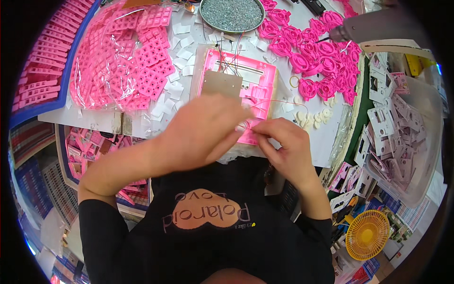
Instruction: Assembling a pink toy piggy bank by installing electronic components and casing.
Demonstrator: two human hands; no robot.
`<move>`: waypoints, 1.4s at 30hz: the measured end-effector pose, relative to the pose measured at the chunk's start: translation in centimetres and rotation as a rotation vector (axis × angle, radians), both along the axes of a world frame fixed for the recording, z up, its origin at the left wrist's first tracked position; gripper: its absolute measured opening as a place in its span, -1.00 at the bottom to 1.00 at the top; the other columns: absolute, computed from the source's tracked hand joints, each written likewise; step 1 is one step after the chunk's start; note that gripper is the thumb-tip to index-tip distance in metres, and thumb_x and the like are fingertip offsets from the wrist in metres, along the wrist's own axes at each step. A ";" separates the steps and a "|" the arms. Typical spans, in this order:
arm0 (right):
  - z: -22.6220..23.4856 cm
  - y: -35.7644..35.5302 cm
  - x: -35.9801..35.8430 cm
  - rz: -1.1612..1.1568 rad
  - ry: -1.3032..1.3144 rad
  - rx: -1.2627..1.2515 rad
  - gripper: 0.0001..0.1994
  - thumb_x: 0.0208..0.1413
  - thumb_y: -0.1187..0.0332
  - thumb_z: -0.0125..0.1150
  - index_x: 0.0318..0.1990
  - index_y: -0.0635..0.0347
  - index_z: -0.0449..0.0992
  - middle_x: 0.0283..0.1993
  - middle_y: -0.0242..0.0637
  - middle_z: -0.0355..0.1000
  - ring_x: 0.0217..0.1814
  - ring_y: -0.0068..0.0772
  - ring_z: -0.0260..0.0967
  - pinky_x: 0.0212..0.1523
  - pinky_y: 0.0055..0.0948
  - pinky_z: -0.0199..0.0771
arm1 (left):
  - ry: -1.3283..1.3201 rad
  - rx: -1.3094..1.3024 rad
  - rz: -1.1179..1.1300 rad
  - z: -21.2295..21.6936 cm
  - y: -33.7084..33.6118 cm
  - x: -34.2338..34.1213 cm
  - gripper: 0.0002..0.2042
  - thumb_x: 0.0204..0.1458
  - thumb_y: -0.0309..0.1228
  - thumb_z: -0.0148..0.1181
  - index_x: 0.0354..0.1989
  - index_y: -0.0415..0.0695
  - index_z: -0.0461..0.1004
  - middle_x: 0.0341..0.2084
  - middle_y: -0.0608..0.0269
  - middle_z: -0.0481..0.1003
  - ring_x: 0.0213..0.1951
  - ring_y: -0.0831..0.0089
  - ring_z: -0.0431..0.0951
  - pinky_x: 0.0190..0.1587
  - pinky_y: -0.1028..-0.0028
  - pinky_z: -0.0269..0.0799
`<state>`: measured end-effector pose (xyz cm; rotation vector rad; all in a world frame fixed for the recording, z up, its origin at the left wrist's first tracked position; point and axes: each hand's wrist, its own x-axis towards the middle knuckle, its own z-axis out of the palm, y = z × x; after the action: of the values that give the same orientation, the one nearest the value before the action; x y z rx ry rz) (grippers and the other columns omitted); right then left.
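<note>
The left hand (205, 128) angles inward, blurred, while the right hand (287, 146) curls its fingers (270, 127).

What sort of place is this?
It looks like a small assembly workshop, perhaps a factory bench: there are matching pink plastic parts in bulk, a heap of tiny metal pieces, and an open pink casing with loose wires.

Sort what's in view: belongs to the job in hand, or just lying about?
In the job, it appears:
pink housing at the left hand and right hand
brownish plate
thin red wire

Apparently lying about:
bagged pink grid pieces
pink ring-shaped parts
round dish of small metal pieces
white slips
</note>
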<state>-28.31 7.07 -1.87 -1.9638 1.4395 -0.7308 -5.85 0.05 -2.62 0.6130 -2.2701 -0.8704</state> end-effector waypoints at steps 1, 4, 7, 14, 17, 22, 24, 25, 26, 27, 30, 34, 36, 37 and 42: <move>0.1 0.2 -0.1 0.037 0.018 0.003 -0.82 -0.04 0.56 0.32 -0.23 0.22 0.58 -0.28 -0.18 0.53 -0.24 -0.09 0.50 -0.23 -0.25 0.53 | -0.033 0.005 -0.033 -0.6 1.0 0.4 -0.65 -0.04 -0.56 0.28 -0.02 -0.15 0.49 -0.20 0.10 0.49 -0.28 0.09 0.51 -0.19 0.22 0.44; -0.2 0.8 0.1 0.131 0.091 -0.054 -0.80 -0.10 0.57 0.35 -0.25 0.23 0.58 -0.25 -0.21 0.49 -0.19 -0.10 0.48 -0.23 -0.24 0.52 | -0.103 -0.010 -0.072 -2.8 3.0 0.7 -0.70 -0.10 -0.55 0.30 -0.13 -0.14 0.50 -0.26 0.16 0.47 -0.25 0.14 0.50 -0.18 0.22 0.42; 0.1 1.0 0.4 0.171 0.161 -0.072 -0.79 -0.13 0.57 0.33 -0.27 0.26 0.57 -0.28 -0.20 0.45 -0.22 -0.12 0.46 -0.25 -0.24 0.51 | -0.110 -0.043 -0.009 -4.3 3.8 0.8 -0.73 -0.15 -0.54 0.30 -0.21 -0.12 0.50 -0.31 0.19 0.46 -0.25 0.16 0.49 -0.16 0.22 0.42; -0.5 1.8 1.3 0.218 0.288 -0.179 -0.81 -0.13 0.56 0.31 -0.29 0.31 0.55 -0.33 -0.23 0.39 -0.29 -0.18 0.39 -0.28 -0.29 0.47 | -0.163 -0.068 0.003 -4.6 3.9 0.9 -0.76 -0.15 -0.52 0.27 -0.23 -0.09 0.52 -0.34 0.22 0.46 -0.28 0.16 0.50 -0.15 0.21 0.45; -1.1 1.5 0.9 0.140 0.205 -0.139 -0.80 -0.15 0.55 0.36 -0.30 0.28 0.55 -0.27 -0.25 0.42 -0.23 -0.18 0.37 -0.24 -0.29 0.45 | -0.175 -0.087 0.008 -4.5 3.8 1.0 -0.75 -0.12 -0.51 0.25 -0.21 -0.07 0.53 -0.35 0.23 0.46 -0.29 0.18 0.50 -0.16 0.21 0.46; -2.4 1.3 -0.4 0.056 0.039 -0.092 -0.79 -0.20 0.54 0.46 -0.36 0.21 0.56 -0.16 -0.30 0.45 -0.12 -0.14 0.30 -0.13 -0.26 0.38 | -0.164 -0.141 -0.036 -4.8 3.6 1.0 -0.68 -0.08 -0.48 0.19 -0.09 0.05 0.57 -0.40 0.31 0.41 -0.32 0.29 0.48 -0.22 0.28 0.43; -3.5 1.8 -0.7 0.030 -0.017 -0.117 -0.79 -0.19 0.54 0.46 -0.35 0.21 0.57 -0.16 -0.30 0.46 -0.12 -0.13 0.29 -0.11 -0.25 0.35 | -0.186 -0.168 -0.069 -4.3 3.5 1.1 -0.63 -0.07 -0.45 0.17 -0.03 0.13 0.58 -0.44 0.35 0.37 -0.34 0.35 0.46 -0.26 0.32 0.41; -3.8 2.1 -0.6 0.010 -0.037 -0.124 -0.78 -0.19 0.53 0.47 -0.34 0.21 0.57 -0.15 -0.31 0.46 -0.12 -0.13 0.29 -0.09 -0.24 0.33 | -0.211 -0.216 -0.092 -4.2 3.3 1.1 -0.63 -0.05 -0.42 0.16 0.00 0.12 0.56 -0.42 0.37 0.36 -0.33 0.38 0.45 -0.27 0.34 0.39; -4.3 2.4 -0.5 -0.010 -0.058 -0.131 -0.78 -0.19 0.53 0.47 -0.33 0.20 0.57 -0.14 -0.31 0.46 -0.12 -0.13 0.28 -0.08 -0.24 0.32 | -0.237 -0.264 -0.115 -4.2 3.1 1.2 -0.62 -0.03 -0.38 0.15 0.03 0.11 0.55 -0.41 0.38 0.34 -0.31 0.41 0.44 -0.27 0.36 0.38; -4.7 3.0 -0.2 -0.029 0.007 -0.208 -0.76 -0.19 0.53 0.47 -0.30 0.19 0.58 -0.14 -0.31 0.46 -0.11 -0.14 0.28 -0.08 -0.24 0.31 | -0.262 -0.312 -0.138 -4.2 2.9 1.3 -0.61 0.00 -0.35 0.15 0.06 0.11 0.54 -0.39 0.39 0.33 -0.30 0.44 0.43 -0.27 0.39 0.36; -5.2 4.5 0.4 -0.048 0.235 -0.406 -0.68 -0.16 0.51 0.44 -0.16 0.15 0.61 -0.11 -0.32 0.48 -0.12 -0.16 0.27 -0.14 -0.26 0.28 | -0.274 -0.305 -0.170 -4.1 2.7 1.4 -0.59 -0.01 -0.34 0.15 0.09 0.10 0.53 -0.38 0.40 0.32 -0.29 0.44 0.42 -0.27 0.39 0.36; -3.0 4.4 0.1 0.054 0.437 -0.353 -0.69 -0.09 0.47 0.38 -0.11 0.15 0.61 -0.09 -0.33 0.48 -0.17 -0.17 0.31 -0.18 -0.26 0.30 | -0.313 -0.336 -0.148 -3.9 3.3 0.9 -0.57 -0.03 -0.34 0.16 0.10 0.06 0.53 -0.38 0.38 0.33 -0.27 0.42 0.41 -0.27 0.40 0.35; -0.4 2.7 -0.4 0.182 0.452 -0.259 -0.70 -0.04 0.46 0.33 -0.09 0.15 0.62 -0.09 -0.30 0.50 -0.19 -0.17 0.36 -0.22 -0.26 0.36 | -0.331 -0.331 -0.156 -3.7 3.4 0.8 -0.54 -0.05 -0.35 0.15 0.11 0.04 0.52 -0.37 0.33 0.32 -0.27 0.37 0.40 -0.27 0.39 0.35; 0.5 1.5 -0.6 0.192 0.378 -0.187 -0.71 -0.04 0.46 0.32 -0.09 0.16 0.62 -0.12 -0.28 0.51 -0.21 -0.17 0.39 -0.25 -0.26 0.39 | -0.335 -0.326 -0.156 -3.8 3.5 0.9 -0.54 -0.05 -0.35 0.15 0.12 0.04 0.52 -0.37 0.33 0.32 -0.27 0.37 0.40 -0.26 0.38 0.35; 0.9 -7.1 1.8 -0.097 0.152 -0.066 -0.84 0.08 0.37 0.29 -0.23 0.23 0.64 -0.44 -0.17 0.55 -0.50 -0.13 0.50 -0.40 -0.21 0.50 | -0.325 -0.284 -0.167 -3.6 3.5 0.7 -0.53 -0.05 -0.37 0.17 0.14 0.03 0.50 -0.36 0.33 0.34 -0.27 0.36 0.40 -0.23 0.35 0.37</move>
<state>-26.47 0.00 -0.98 -2.0485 1.6295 -0.6921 -5.18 3.56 -6.20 0.4652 -2.7076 -0.5349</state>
